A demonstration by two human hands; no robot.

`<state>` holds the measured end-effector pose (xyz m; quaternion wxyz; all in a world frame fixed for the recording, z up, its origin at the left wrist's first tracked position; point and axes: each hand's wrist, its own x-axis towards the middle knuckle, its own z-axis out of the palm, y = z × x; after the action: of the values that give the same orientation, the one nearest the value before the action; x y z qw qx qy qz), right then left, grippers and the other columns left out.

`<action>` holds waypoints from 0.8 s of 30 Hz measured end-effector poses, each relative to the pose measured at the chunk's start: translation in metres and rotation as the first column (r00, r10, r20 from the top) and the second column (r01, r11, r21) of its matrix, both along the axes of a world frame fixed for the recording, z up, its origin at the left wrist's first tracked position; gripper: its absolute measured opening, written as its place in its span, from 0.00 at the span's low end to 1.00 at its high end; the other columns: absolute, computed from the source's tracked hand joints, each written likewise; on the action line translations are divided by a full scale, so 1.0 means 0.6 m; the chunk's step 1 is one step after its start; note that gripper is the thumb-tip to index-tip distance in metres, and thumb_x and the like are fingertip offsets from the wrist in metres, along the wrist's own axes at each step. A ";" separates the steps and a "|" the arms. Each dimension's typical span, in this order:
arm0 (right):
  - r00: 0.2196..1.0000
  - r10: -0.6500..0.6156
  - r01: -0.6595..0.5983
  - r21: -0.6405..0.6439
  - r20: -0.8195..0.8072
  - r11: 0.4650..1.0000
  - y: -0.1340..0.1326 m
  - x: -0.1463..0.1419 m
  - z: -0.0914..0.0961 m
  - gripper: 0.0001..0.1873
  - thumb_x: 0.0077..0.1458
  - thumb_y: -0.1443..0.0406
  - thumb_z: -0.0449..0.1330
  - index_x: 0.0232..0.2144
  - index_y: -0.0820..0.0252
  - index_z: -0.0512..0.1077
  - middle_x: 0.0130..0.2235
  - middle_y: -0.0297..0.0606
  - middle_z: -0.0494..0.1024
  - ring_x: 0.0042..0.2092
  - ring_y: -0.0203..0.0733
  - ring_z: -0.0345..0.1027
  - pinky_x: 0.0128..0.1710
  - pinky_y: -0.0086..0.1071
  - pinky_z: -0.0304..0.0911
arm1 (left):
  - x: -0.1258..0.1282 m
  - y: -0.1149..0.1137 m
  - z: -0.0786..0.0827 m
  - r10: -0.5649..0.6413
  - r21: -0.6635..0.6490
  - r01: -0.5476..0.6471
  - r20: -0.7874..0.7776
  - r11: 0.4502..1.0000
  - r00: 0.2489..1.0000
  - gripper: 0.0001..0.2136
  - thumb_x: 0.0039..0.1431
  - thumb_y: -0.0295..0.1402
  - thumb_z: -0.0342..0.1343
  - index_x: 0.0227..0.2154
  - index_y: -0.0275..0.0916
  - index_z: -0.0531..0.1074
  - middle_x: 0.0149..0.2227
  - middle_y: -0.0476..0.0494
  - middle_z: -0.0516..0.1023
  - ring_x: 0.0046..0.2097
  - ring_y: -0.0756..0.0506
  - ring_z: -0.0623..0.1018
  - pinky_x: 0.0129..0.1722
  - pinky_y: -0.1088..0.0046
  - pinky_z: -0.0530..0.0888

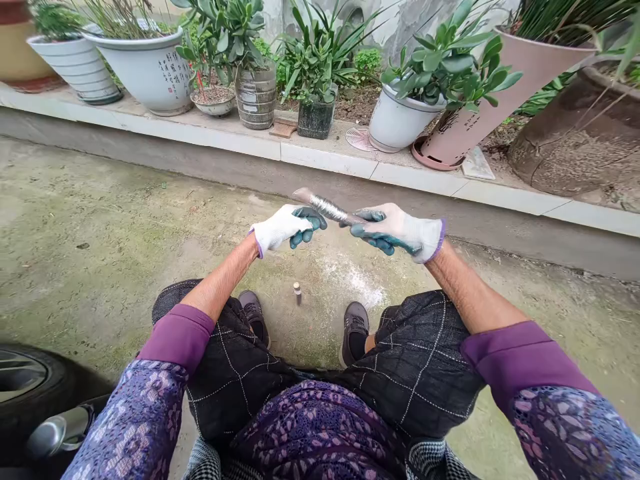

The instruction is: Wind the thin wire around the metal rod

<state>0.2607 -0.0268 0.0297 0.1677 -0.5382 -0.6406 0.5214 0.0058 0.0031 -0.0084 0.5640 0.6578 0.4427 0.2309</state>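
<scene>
Gripping silver-wound rod (329, 207) at twelve o'clock in right hand (393, 230), hiding one end; curling left hand (291, 225) nearby, cannot tell whether empty. Facing tiled ledge (325, 159) across stained concrete (100, 220), with tyre (70, 383) cropped at eight o'clock.

Both forearms (227, 270) reach forward, left grip (291, 227) curled, right grip (393, 229) clenched.

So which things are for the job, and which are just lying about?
Probably the job:
silver-wrapped stick, in the right hand
left hand, close by
maybe the white scatter and small pale-topped object

Just about:
potted plants
wheel
</scene>
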 end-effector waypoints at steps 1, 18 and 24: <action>0.998 0.059 -0.059 -0.039 0.011 0.998 -0.003 0.005 0.001 0.26 0.51 0.55 0.68 0.49 0.63 0.76 0.22 0.27 0.63 0.19 0.28 0.51 0.13 0.24 0.51 | 0.000 0.000 0.000 -0.030 0.012 0.031 -0.015 0.999 0.999 0.09 0.56 0.27 0.55 0.37 0.32 0.78 0.19 0.53 0.70 0.17 0.55 0.64 0.15 0.80 0.61; 0.722 -0.057 -0.234 0.321 0.690 0.918 0.036 -0.011 -0.044 0.15 0.52 0.58 0.63 0.41 0.56 0.80 0.29 0.40 0.76 0.29 0.44 0.68 0.27 0.33 0.55 | 0.025 -0.023 0.000 -0.015 0.043 0.027 -0.246 0.999 0.969 0.07 0.56 0.31 0.57 0.35 0.36 0.77 0.22 0.51 0.73 0.16 0.56 0.61 0.14 0.79 0.56; 0.975 -0.171 0.152 0.136 0.141 0.979 0.014 -0.008 -0.006 0.17 0.53 0.55 0.65 0.40 0.62 0.75 0.23 0.30 0.64 0.20 0.30 0.53 0.17 0.27 0.51 | 0.024 -0.022 0.018 0.027 -0.035 -0.026 0.029 0.999 0.999 0.10 0.62 0.29 0.53 0.41 0.32 0.77 0.22 0.51 0.73 0.15 0.56 0.63 0.14 0.78 0.61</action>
<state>0.2559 -0.0186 0.0264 0.1933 -0.6153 -0.6368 0.4225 0.0204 -0.0100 0.0023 0.5786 0.6386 0.4469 0.2403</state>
